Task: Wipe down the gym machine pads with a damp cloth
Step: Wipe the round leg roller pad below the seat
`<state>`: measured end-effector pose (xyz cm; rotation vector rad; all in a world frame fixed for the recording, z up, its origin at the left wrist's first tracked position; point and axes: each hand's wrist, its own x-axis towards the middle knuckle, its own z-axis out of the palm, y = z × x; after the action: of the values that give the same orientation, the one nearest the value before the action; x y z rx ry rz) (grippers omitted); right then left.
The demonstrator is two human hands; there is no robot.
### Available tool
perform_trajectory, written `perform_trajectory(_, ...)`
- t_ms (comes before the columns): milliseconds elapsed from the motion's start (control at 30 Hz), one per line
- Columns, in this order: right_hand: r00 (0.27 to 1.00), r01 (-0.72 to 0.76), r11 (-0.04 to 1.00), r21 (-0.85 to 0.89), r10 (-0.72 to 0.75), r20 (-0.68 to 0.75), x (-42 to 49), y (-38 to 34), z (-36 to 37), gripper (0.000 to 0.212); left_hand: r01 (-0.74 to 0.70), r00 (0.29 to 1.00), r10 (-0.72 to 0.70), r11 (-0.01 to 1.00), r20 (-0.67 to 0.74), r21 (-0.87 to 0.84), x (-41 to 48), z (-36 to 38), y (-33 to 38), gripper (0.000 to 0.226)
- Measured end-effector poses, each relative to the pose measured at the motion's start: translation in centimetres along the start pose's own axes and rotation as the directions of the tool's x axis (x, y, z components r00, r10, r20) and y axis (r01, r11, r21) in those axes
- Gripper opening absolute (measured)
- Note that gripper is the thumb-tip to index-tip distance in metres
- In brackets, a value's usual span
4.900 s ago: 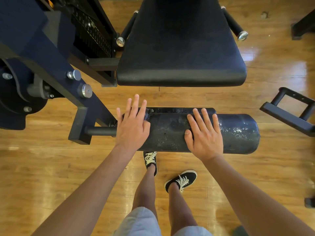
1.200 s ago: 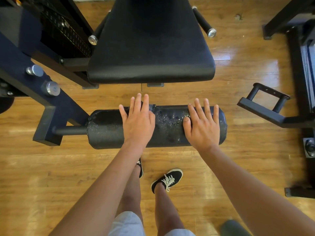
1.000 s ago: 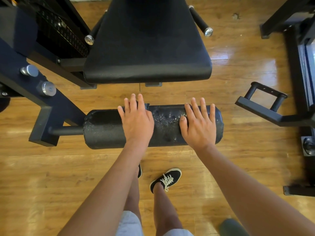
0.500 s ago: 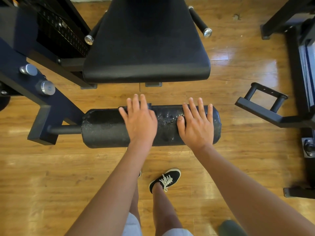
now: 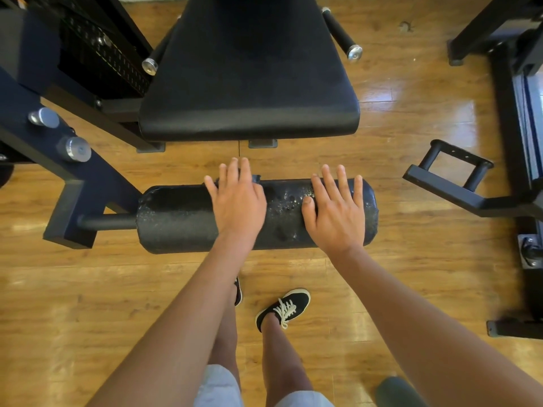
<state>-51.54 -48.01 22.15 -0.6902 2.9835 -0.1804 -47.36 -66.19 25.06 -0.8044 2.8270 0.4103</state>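
Glossy brown wood-plank floor (image 5: 88,289) fills the view. Wide black textured vinyl seat pad (image 5: 249,83) at top centre. Dark blue steel machine frame (image 5: 76,183) at left. Black cylindrical foam roller pad (image 5: 176,218) lies crosswise on the frame's bar, below the seat, with shiny wet specks mid-length. Left hand (image 5: 238,204) lies flat on the roller's middle, fingers straight and close together. Right hand (image 5: 335,212) lies flat near the roller's right end, fingers straight and slightly spread. Small dark corner (image 5: 255,178) sticks out by the left fingers; cannot tell if it's cloth.

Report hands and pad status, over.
Left hand and right hand flat on the roller pad, fingers straight. Possibly the cloth: dark scrap peeking from under left hand. Nothing blocking the pad.
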Motion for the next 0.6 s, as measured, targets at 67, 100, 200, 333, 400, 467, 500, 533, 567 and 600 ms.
perform_trajectory(67, 1.000, 0.002, 1.000, 0.005, -0.002, 0.005, 0.0, -0.1, -0.1, 0.059, -0.069, 0.998, 0.069, 0.997, 0.000, -0.024, -0.6, 0.6, 1.7, 0.057)
perform_trajectory(100, 1.000, 0.002, 1.000, 0.006, -0.002, 0.005, 0.0, 0.0, -0.2, 0.059, -0.096, 0.995, 0.096, 0.995, 0.001, -0.033, -0.9, 0.9, 2.3, 0.058)
perform_trajectory(200, 1.000, 0.002, 1.000, 0.002, -0.002, 0.013, 0.1, 0.0, -0.4, 0.059, -0.121, 0.993, 0.122, 0.988, 0.003, -0.099, -0.7, 1.2, 2.4, 0.060)
perform_trajectory(333, 1.000, 0.006, 1.000, -0.002, -0.006, 0.030, 0.1, 0.1, -0.5, 0.060, -0.071, 0.990, 0.108, 0.937, 0.091, -0.342, -0.2, 0.6, 1.1, 0.063)
perform_trajectory(400, 1.000, -0.001, 1.000, 0.016, 0.001, 0.031, 0.2, -0.1, -0.6, 0.061, -0.040, 0.981, 0.118, 0.897, 0.152, -0.440, 0.0, 0.2, 0.3, 0.058)
perform_trajectory(467, 0.999, -0.019, 0.998, 0.060, 0.017, 0.028, 0.3, -0.4, -0.8, 0.060, -0.033, 0.972, 0.142, 0.870, 0.186, -0.493, 0.1, -0.3, -0.8, 0.054)
perform_trajectory(500, 1.000, -0.022, 0.996, 0.087, 0.020, 0.022, 0.5, -0.6, -1.0, 0.059, -0.035, 0.969, 0.154, 0.861, 0.195, -0.507, 0.2, -0.6, -1.4, 0.053)
perform_trajectory(533, 1.000, -0.016, 0.994, 0.112, 0.014, 0.015, 0.7, -0.8, -1.1, 0.059, -0.043, 0.965, 0.170, 0.858, 0.202, -0.512, 0.2, -0.8, -1.9, 0.052)
perform_trajectory(567, 1.000, 0.000, 0.991, 0.134, -0.002, 0.009, 1.1, -1.2, -1.3, 0.058, -0.058, 0.959, 0.190, 0.858, 0.211, -0.510, 0.3, -1.0, -2.2, 0.052)
perform_trajectory(600, 1.000, 0.022, 0.988, 0.151, -0.023, 0.005, 1.5, -1.6, -1.5, 0.056, -0.077, 0.952, 0.213, 0.862, 0.220, -0.502, 0.4, -1.1, -2.6, 0.053)
